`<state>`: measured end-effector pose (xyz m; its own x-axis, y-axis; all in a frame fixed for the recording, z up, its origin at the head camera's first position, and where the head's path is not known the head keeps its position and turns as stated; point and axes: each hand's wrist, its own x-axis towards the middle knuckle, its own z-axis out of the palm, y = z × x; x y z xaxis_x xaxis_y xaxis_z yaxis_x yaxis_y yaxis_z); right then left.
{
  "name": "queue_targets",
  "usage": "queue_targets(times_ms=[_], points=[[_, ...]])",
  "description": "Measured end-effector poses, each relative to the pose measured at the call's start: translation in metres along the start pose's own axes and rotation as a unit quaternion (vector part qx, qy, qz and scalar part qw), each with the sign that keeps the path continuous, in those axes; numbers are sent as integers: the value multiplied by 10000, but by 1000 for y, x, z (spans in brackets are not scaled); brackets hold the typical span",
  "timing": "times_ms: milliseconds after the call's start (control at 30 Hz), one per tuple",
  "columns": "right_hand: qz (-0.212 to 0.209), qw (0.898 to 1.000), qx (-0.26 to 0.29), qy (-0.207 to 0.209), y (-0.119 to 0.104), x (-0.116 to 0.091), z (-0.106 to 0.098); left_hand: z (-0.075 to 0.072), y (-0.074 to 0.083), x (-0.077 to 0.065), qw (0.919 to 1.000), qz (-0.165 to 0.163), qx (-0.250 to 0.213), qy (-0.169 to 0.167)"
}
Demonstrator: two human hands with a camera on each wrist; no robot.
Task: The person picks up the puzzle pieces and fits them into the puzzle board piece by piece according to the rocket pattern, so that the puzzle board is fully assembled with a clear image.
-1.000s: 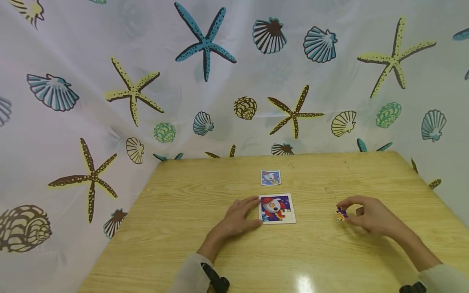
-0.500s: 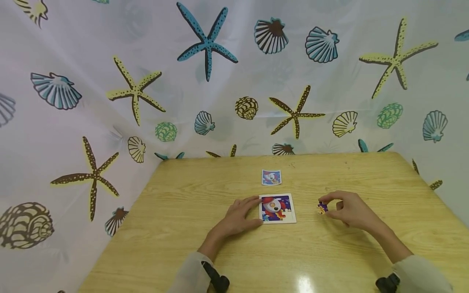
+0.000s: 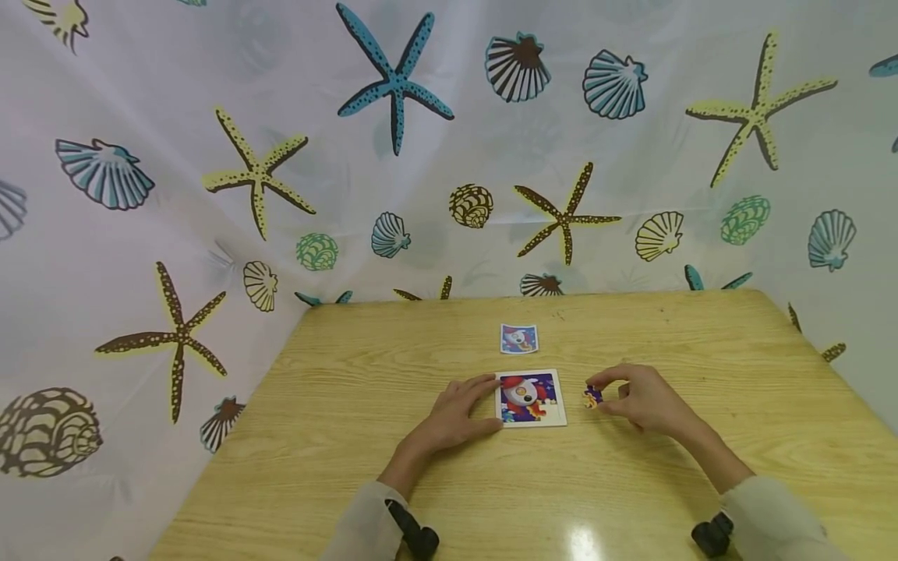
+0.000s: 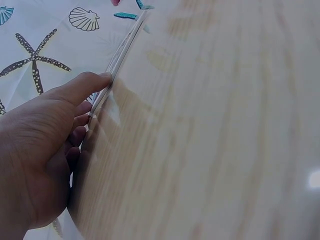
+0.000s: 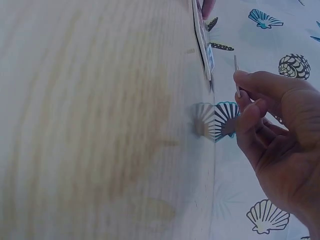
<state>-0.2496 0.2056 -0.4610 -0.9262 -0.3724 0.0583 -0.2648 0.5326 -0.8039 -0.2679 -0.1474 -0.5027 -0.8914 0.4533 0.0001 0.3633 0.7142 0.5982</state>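
Observation:
A square jigsaw puzzle (image 3: 559,393) with a white frame lies on the table, showing a rocket on purple. Some pale backing is bare at its lower right. My left hand (image 3: 452,417) rests at its left border, thumb at the near corner and index finger at the far one. Just right of the frame, my right hand (image 3: 645,401) pinches a small purple and orange puzzle piece (image 3: 592,396) between thumb and index finger. In the right wrist view the puzzle piece (image 5: 236,67) appears edge-on, raised over the table.
Behind the puzzle lies a small picture card (image 3: 519,340) with a similar rocket. The wooden table (image 3: 337,436) meets a white cloth (image 3: 435,164) printed with starfish and shells along its back and sides.
My right hand has moved left with the puzzle piece, from well right of the frame to close beside it. My left hand and the puzzle have stayed in place.

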Motion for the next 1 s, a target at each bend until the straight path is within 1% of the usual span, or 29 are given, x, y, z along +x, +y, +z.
queue_targets(times_ms=[300,433,633,900,1000], points=[[-63,9996,-94,-242,-6,14,15,0,-2,0,10000,35,-8,-14],[-107,9994,-131,-285,-9,20,23,0,-2,0,10000,41,10,-14],[-267,9988,-186,-360,-10,28,32,-2,0,0,10000,60,-22,-21],[-365,9977,-425,-394,-13,32,42,-1,-2,0,10000,67,-9,-36],[-498,9963,-586,-375,-15,34,46,0,-2,0,10000,67,3,-34]])
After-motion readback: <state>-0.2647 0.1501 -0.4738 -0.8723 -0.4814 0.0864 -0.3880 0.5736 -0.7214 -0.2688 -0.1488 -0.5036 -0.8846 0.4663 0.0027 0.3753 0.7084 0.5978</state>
